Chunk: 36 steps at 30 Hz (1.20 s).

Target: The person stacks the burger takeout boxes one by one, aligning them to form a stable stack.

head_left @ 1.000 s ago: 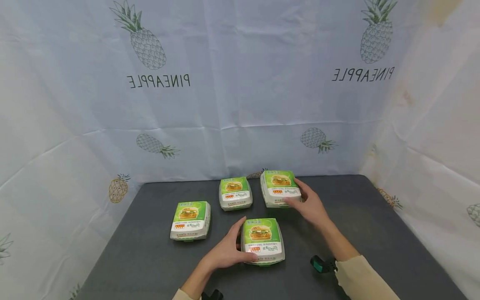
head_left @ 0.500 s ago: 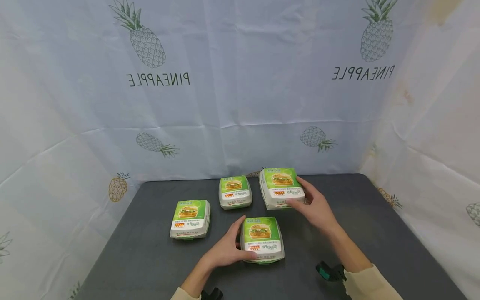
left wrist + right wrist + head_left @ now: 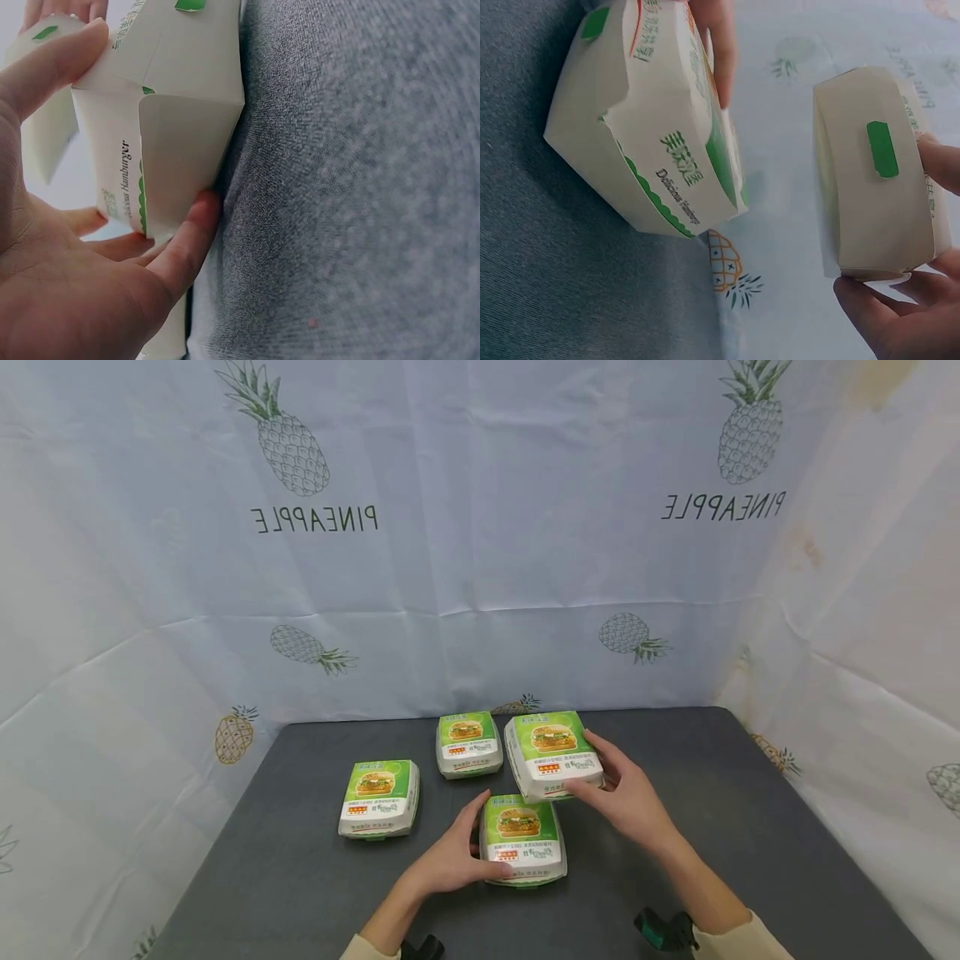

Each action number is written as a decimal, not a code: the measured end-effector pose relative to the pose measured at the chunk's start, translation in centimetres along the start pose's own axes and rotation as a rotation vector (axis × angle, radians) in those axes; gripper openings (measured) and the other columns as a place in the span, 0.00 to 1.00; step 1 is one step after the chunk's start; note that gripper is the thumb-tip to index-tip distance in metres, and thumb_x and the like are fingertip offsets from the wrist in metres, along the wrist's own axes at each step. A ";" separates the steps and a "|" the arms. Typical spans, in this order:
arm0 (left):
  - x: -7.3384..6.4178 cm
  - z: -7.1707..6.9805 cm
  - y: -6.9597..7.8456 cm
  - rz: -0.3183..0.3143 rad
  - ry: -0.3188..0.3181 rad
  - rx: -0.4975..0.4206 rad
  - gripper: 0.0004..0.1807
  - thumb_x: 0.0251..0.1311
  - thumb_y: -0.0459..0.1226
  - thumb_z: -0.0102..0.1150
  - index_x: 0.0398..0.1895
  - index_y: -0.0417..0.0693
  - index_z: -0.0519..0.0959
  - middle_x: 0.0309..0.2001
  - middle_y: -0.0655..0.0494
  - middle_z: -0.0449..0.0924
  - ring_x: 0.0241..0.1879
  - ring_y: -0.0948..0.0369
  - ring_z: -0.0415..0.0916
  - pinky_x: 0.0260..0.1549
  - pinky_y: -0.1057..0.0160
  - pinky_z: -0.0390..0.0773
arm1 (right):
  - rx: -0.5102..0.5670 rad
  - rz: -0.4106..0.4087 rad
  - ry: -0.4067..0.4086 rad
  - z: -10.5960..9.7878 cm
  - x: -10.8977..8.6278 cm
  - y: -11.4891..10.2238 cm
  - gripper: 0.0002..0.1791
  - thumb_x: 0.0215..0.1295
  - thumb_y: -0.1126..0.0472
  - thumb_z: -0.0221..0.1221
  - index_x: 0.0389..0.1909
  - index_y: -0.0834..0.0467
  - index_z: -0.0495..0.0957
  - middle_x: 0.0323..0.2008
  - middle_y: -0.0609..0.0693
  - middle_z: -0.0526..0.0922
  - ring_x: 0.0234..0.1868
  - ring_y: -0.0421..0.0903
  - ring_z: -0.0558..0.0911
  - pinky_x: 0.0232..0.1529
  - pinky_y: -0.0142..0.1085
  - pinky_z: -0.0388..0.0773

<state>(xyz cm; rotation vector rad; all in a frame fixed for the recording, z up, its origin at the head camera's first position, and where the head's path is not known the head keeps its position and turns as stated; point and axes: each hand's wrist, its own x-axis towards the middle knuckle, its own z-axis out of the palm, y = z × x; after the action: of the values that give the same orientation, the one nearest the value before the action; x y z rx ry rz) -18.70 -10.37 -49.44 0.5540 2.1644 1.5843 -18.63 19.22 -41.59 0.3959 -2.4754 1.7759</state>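
Soft, even light with only faint shadows.
In the head view, the curtain (image 3: 487,560) looked bluish at upper centre and warmer at the sides, above a dark table (image 3: 247,893). The left wrist view was washed out at upper left, the table's weave softening rightward. In the right wrist view, shade lay beside the left box (image 3: 667,150); the curtain blurred behind.

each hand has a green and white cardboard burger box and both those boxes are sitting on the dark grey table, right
Not quite: the right hand holds its green and white cardboard burger box clear of the dark grey table, as the right wrist view shows. The other box, in the left hand, does sit there.
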 end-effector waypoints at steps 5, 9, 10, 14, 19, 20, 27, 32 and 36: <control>0.0 0.0 -0.1 0.002 -0.002 0.004 0.63 0.57 0.48 0.75 0.83 0.46 0.39 0.75 0.38 0.48 0.64 0.49 0.68 0.49 0.58 0.79 | 0.003 0.030 -0.013 0.5 -0.8 0.1 0.47 0.66 0.55 0.69 0.80 0.57 0.55 0.67 0.61 0.72 0.62 0.58 0.78 0.46 0.34 0.81; 0.1 -0.1 -0.1 0.001 -0.002 0.006 0.63 0.57 0.48 0.75 0.83 0.46 0.39 0.75 0.38 0.48 0.65 0.49 0.68 0.49 0.59 0.80 | 0.000 0.052 -0.025 0.9 -1.4 0.2 0.47 0.65 0.53 0.70 0.79 0.57 0.56 0.67 0.60 0.72 0.62 0.56 0.78 0.47 0.35 0.80; 0.1 -0.1 -0.1 0.002 -0.002 0.004 0.63 0.57 0.48 0.75 0.83 0.46 0.39 0.75 0.38 0.48 0.64 0.49 0.68 0.49 0.59 0.80 | -0.003 0.058 -0.028 1.0 -1.5 0.2 0.47 0.65 0.53 0.71 0.79 0.56 0.56 0.66 0.60 0.73 0.62 0.56 0.78 0.47 0.35 0.80; 0.1 -0.1 -0.1 0.004 0.000 0.004 0.63 0.57 0.48 0.75 0.83 0.48 0.40 0.76 0.38 0.47 0.65 0.49 0.67 0.49 0.60 0.80 | -0.020 0.078 -0.040 1.3 -2.0 0.4 0.47 0.64 0.52 0.71 0.79 0.56 0.57 0.66 0.59 0.74 0.61 0.54 0.78 0.48 0.36 0.80; 0.1 0.0 -0.2 0.015 0.011 0.019 0.62 0.56 0.48 0.76 0.83 0.50 0.41 0.75 0.40 0.48 0.67 0.50 0.64 0.50 0.61 0.79 | -0.054 0.106 -0.046 2.0 -2.6 0.7 0.48 0.62 0.51 0.72 0.79 0.54 0.59 0.65 0.56 0.75 0.59 0.50 0.78 0.52 0.43 0.78; 0.1 0.0 -0.3 0.018 0.011 0.019 0.62 0.56 0.48 0.76 0.83 0.50 0.41 0.75 0.40 0.49 0.67 0.50 0.64 0.50 0.61 0.79 | -0.068 0.108 -0.043 2.1 -2.7 0.7 0.48 0.62 0.50 0.72 0.78 0.54 0.59 0.65 0.56 0.75 0.58 0.49 0.78 0.52 0.44 0.77; 0.1 0.1 -0.4 0.029 0.013 0.016 0.62 0.56 0.48 0.76 0.83 0.51 0.41 0.75 0.40 0.48 0.65 0.51 0.66 0.50 0.61 0.79 | -0.132 0.101 -0.034 2.8 -3.2 1.2 0.49 0.60 0.47 0.73 0.78 0.53 0.60 0.68 0.57 0.74 0.61 0.51 0.77 0.53 0.45 0.77; 0.0 0.1 -0.3 0.031 0.016 0.028 0.63 0.56 0.48 0.76 0.83 0.50 0.40 0.77 0.41 0.46 0.66 0.50 0.64 0.51 0.61 0.79 | -0.131 0.096 -0.028 3.0 -3.4 1.3 0.49 0.60 0.48 0.73 0.79 0.52 0.60 0.68 0.57 0.73 0.63 0.51 0.76 0.54 0.46 0.77; -0.1 -0.2 -0.1 0.031 0.008 0.051 0.64 0.56 0.49 0.76 0.84 0.51 0.39 0.79 0.41 0.43 0.68 0.49 0.61 0.53 0.60 0.78 | -0.122 0.105 -0.029 3.1 -3.5 1.3 0.49 0.60 0.48 0.73 0.79 0.51 0.60 0.69 0.57 0.72 0.62 0.51 0.76 0.54 0.47 0.77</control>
<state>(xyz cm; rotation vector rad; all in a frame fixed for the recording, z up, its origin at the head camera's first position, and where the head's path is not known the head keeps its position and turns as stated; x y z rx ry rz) -18.70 -10.58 -49.49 0.6007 2.2176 1.5537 -15.32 17.24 -44.51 0.2908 -2.6540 1.6540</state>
